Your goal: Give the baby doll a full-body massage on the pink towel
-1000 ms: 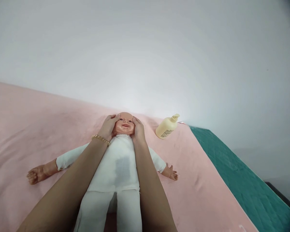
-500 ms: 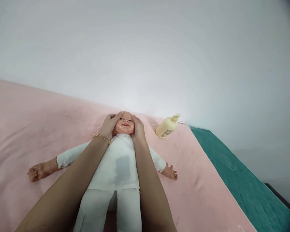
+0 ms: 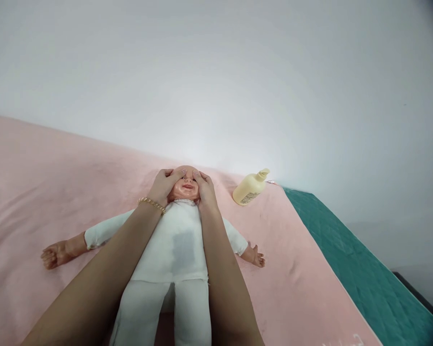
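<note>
A baby doll (image 3: pixel 175 250) in a white cloth suit lies on its back on a pink blanket (image 3: pixel 50 192), arms spread. My left hand (image 3: pixel 163 185), with a gold bracelet on the wrist, cups the left side of the doll's head (image 3: pixel 186 184), thumb laid over its eye. On the other side my right hand (image 3: pixel 204 189) cups the head the same way, thumb across the other eye. Both hands curve round the head and press on it.
A cream pump bottle (image 3: pixel 250 189) lies on its side on the blanket right of the doll's head. A green mat (image 3: pixel 364 274) borders the blanket on the right. A white wall rises just behind.
My thumbs have slid inward from the doll's cheeks and temples up over its eyes. The doll and bottle have stayed in place.
</note>
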The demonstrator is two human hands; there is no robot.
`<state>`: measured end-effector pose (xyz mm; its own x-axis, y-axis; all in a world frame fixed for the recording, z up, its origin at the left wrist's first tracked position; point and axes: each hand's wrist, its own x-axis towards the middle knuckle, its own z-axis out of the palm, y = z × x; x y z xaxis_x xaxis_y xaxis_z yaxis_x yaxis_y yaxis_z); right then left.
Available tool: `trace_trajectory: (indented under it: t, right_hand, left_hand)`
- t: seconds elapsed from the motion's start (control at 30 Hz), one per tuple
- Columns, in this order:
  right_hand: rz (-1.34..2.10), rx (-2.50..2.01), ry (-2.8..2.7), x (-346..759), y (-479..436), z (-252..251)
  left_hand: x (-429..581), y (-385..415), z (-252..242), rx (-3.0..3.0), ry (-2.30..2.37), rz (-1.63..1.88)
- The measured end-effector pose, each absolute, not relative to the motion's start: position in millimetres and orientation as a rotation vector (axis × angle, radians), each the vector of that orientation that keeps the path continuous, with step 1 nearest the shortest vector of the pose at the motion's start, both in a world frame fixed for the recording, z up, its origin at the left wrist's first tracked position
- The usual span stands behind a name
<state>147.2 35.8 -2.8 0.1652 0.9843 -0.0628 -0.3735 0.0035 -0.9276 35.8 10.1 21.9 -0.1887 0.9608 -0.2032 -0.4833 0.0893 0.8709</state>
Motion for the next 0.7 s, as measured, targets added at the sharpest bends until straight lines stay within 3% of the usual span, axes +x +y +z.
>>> trace_trajectory:
  t: [0.7]
  right_hand:
    - [1.326,-0.958,-0.667,151.6,48.9,-14.1]
  left_hand:
    - [41.5,9.8,26.6,0.545,1.143,1.490]
